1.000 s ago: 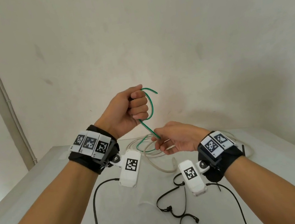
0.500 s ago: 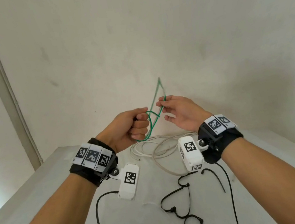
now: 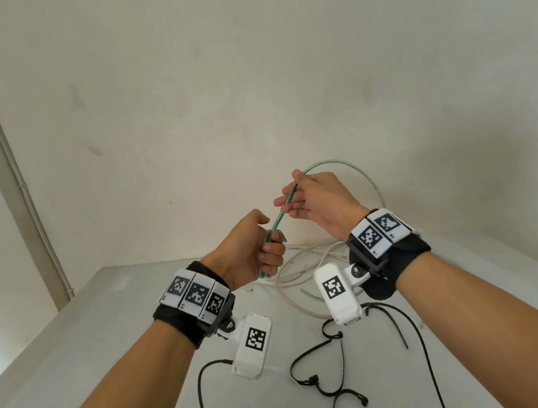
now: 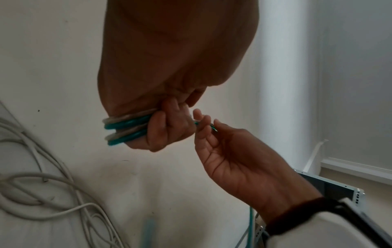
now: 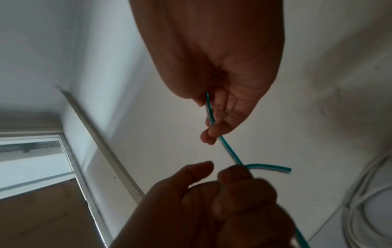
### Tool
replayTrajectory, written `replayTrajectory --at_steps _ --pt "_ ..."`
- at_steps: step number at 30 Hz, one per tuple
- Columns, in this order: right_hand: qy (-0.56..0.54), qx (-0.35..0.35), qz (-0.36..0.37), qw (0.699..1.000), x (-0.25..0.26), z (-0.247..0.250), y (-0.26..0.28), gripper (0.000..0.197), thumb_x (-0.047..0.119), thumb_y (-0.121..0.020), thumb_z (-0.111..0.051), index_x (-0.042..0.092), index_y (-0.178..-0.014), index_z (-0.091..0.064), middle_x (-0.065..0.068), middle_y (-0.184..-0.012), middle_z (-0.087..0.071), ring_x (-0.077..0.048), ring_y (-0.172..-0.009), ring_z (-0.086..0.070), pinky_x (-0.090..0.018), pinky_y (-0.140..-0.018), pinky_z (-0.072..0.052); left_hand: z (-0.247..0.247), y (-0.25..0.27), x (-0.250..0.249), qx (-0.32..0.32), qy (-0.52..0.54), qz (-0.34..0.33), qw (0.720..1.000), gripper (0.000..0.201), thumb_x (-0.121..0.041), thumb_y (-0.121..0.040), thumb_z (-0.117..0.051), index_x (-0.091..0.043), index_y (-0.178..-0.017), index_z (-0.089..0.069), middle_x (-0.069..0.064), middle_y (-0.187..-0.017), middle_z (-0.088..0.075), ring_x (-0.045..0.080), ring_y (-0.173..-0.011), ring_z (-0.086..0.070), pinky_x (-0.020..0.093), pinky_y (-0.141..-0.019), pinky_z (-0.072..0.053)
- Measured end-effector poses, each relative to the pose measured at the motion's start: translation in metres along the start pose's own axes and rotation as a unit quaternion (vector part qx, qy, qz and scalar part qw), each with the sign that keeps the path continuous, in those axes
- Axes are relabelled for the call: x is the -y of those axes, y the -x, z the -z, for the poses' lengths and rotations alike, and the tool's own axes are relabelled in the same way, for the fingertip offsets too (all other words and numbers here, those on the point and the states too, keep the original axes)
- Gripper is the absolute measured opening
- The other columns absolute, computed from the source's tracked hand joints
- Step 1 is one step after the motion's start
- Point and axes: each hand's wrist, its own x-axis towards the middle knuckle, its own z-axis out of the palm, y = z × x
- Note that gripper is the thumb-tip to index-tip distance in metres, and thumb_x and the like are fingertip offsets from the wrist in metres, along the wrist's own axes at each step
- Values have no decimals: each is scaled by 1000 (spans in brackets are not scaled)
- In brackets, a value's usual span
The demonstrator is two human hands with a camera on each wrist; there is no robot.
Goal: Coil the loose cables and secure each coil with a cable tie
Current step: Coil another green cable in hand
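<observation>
Green-and-white thin cable (image 3: 278,220) is held up in the air between both hands, above the pale grey counter (image 3: 74,352). Some loops of it are gripped in the curled fingers of the left hand (image 3: 250,251), and two turns can be seen poking out of the fist in the left wrist view. A straight piece is pinched in the right hand (image 3: 319,200), and the rest of it bends away in a big curve behind that hand.

It may happen that the loops spring open if the left grip is loosened, because the cable looks stiff and bouncy. The long loose end could also get caught on the pile of white cables (image 3: 303,261) lying just below.

Black plastic cable ties (image 3: 324,383) are spread on the counter nearer the person, not yet used. A plain cream wall (image 3: 244,86) is seen behind the counter.
</observation>
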Motion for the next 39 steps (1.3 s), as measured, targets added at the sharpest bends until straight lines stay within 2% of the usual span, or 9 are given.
replayTrajectory --at_steps 6,12,16,21,26,29,32,35,39 --pt "-111 26 -80 990 -5 -7 18 39 20 -106 -35 -4 -108 -66 -22 -100 -78 -28 -88 -75 -31 -78 -59 -2 -16 -3 -99 69 -31 992 55 -66 -102 -30 -18 -77 -39 -2 -60 -32 14 -48 -25 29 -53 -22" --pt "-181 49 -144 972 -17 -8 24 53 32 -109 -36 -1 -115 -76 -10 -110 -79 -18 -88 -67 -26 -70 -49 -7 -26 -12 -210 78 -166 960 32 -22 -110 -35 -11 -83 -47 0 -55 -38 15 -48 -31 29 -52 -29" --pt "-190 42 -197 961 -24 -8 26 45 25 -105 -45 -9 -109 -75 -12 -87 -75 -15 -69 -59 -23 -55 -47 -3 -30 -19 -242 134 -225 934 32 -14 -109 -35 -12 -78 -46 4 -63 -46 15 -52 -39 27 -53 -33" --pt "-1 95 -248 964 -31 -4 34 45 35 -104 -53 4 -76 -70 -8 -76 -72 -10 -49 -53 -19 -43 -30 2 -26 -28 -148 190 -283 929 41 -23 -112 -35 -14 -74 -46 7 -76 -61 20 -71 -61 28 -73 -48" --pt "124 70 -109 984 -20 -8 41 38 51 -100 -60 13 -98 -56 -5 -72 -69 -14 -49 -56 -24 -47 -37 1 -19 -35 -88 152 -307 935 40 -27 -113 -33 -14 -78 -46 4 -73 -61 18 -68 -63 28 -72 -51" --pt "81 134 -99 983 -16 -11 48 41 47 -103 -57 11 -123 -55 -13 -85 -77 -24 -65 -71 -27 -55 -51 -3 -14 -42 -58 149 -302 940 39 -29 -113 -33 -15 -79 -45 1 -69 -55 16 -63 -56 26 -67 -47" --pt "-78 154 -157 972 -20 -8 44 34 26 -108 -48 -2 -119 -63 -24 -111 -76 -36 -102 -75 -37 -84 -62 -5 -7 -49 -21 137 -279 950 38 -31 -112 -36 -17 -77 -43 -4 -62 -40 12 -50 -41 24 -56 -39" --pt "-201 101 -163 961 -22 -2 36 29 17 -107 -47 -3 -108 -68 -26 -113 -74 -35 -100 -72 -38 -88 -61 -6 0 -49 20 133 -243 961 40 -33 -111 -37 -20 -73 -41 -8 -58 -23 8 -43 -25 22 -45 -29" --pt "-214 59 -150 963 -20 1 29 14 2 -104 -56 -5 -105 -68 -23 -101 -70 -27 -88 -69 -33 -78 -64 -7 4 -40 44 133 -218 966 40 -30 -109 -38 -21 -69 -37 -7 -63 -10 11 -48 -10 22 -39 -19"
